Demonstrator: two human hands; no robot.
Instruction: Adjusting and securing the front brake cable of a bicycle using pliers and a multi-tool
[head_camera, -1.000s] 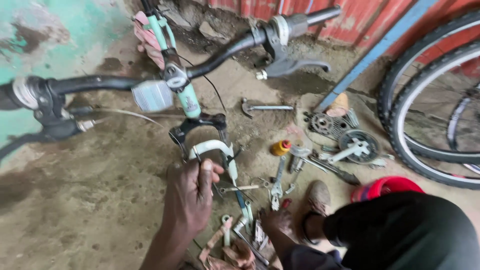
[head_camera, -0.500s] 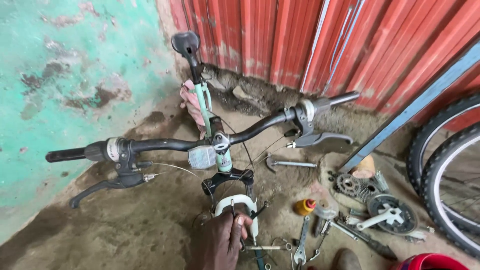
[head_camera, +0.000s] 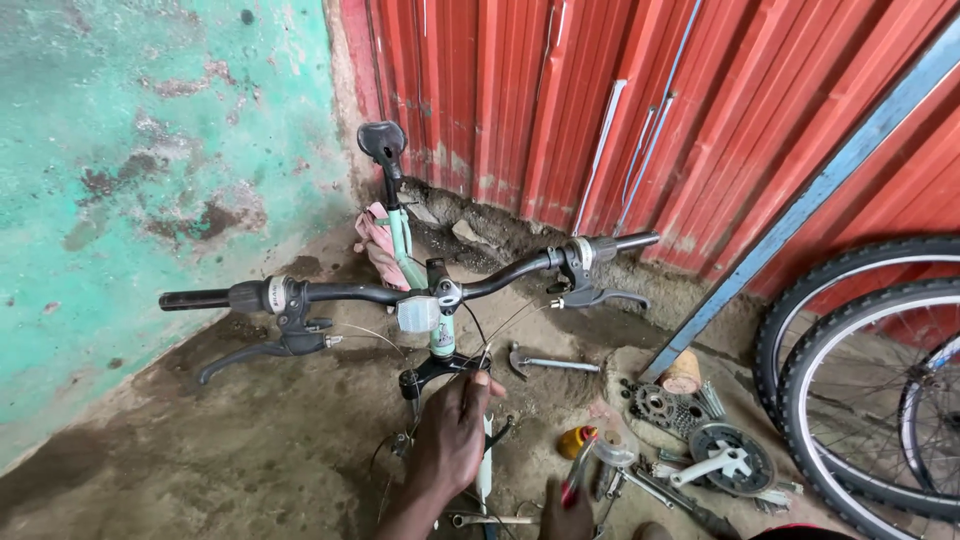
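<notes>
The left hand is closing around the bike's front fork, just below the handlebar, steadying the frame on the dirt floor. The right hand is pinching a red-handled tool at the bottom edge. The brake fitting looks underway; next calls for bringing the tool to the fork. The fork is running downward toward the camera, handlebar lying crosswise.

A teal wall stood on the left, its paint flaked and stained. Red corrugated sheeting closed off the back, with a blue bar leaning across it. The dirt floor lay brown and uneven in flat daylight. Two wheels rested at the right.
</notes>
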